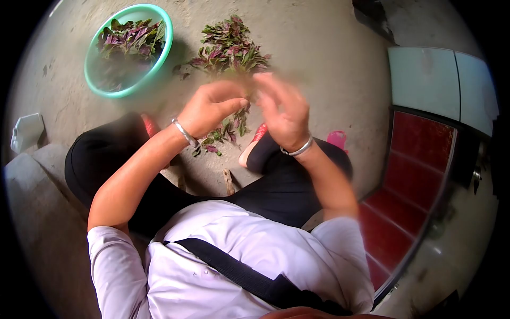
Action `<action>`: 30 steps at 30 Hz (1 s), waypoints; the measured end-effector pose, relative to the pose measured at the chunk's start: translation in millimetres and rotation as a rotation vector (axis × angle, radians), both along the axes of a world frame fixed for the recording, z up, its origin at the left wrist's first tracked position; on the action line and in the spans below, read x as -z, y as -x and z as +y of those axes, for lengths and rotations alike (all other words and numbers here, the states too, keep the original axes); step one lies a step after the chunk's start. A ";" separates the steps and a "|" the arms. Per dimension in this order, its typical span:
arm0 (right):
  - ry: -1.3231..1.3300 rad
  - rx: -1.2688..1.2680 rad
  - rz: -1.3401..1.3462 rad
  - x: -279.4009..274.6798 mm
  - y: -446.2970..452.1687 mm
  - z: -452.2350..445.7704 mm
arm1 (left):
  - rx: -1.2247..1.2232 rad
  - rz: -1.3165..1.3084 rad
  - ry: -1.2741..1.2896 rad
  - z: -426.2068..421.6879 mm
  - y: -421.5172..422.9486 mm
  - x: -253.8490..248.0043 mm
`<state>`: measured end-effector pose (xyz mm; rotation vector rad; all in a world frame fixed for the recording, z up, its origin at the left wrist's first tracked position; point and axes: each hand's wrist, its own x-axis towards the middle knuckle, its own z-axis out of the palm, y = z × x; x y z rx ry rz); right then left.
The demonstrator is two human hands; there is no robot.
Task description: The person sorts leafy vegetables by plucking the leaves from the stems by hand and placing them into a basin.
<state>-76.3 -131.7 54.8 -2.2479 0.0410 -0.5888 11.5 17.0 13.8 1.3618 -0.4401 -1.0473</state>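
My left hand (208, 109) is raised over the floor, thumb stretched toward the curled fingers. Blurred leafy greens (248, 91) show at its fingertips, between the two hands. Close by is my right hand (286, 111), its fingers smeared by motion, so their grip is unclear. Beyond the hands lies a heap of red-and-green leafy greens (228, 47), which look like amaranth. Below them, a smaller scatter of the same greens (227, 132) rests on the floor between my feet. More purple-green leaves (133, 41) fill part of a turquoise plastic basin (166, 50) at the upper left.
My bent knees (101, 154) flank the work area. At right stand a pale cabinet (425, 80) and a red tiled surface (419, 154). A pink object (337, 140) lies beside my right knee. A pale angular container (26, 133) sits at far left.
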 end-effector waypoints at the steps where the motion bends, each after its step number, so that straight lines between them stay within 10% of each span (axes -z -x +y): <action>1: -0.076 0.032 0.028 -0.4 0.7 0.1 | -0.005 0.019 -0.036 0.4 -0.8 0.3; 5: -0.479 0.080 0.051 -4.8 -0.8 -0.7 | -0.013 -0.001 -0.052 0.2 -3.9 0.7; 19: 0.332 0.025 0.149 0.9 0.6 -18.5 | 0.105 -0.181 -0.146 2.0 -8.1 -2.7; 22: 0.203 0.083 0.130 6.1 -2.8 -11.2 | 0.099 -0.101 -0.076 0.7 -9.1 4.7; 25: -0.537 0.285 0.286 18.6 -0.2 -16.0 | 0.134 -0.105 -0.143 3.5 -15.5 3.5; 30: -0.461 0.254 0.404 23.5 -5.8 -47.7 | -0.083 0.029 -0.189 8.5 -24.7 5.8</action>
